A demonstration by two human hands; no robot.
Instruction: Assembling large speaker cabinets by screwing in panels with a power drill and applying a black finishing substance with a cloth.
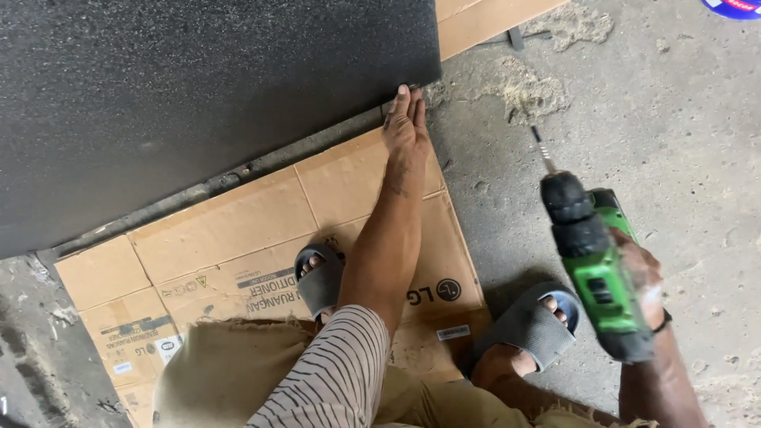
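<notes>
Steadying dark panel corner: left hand flat, fingers outstretched on its edge. Right hand fingers clenched round green drill, bit clear right of panel; needs aligning next.

Flattened brown cardboard box on concrete floor, under feet, black printing, small white labels lower left and near bottom edge. Second cardboard piece top centre.

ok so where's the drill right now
The green and black cordless drill is at the right of the head view, in the right hand, over bare concrete floor beside the grey sandal.
</notes>
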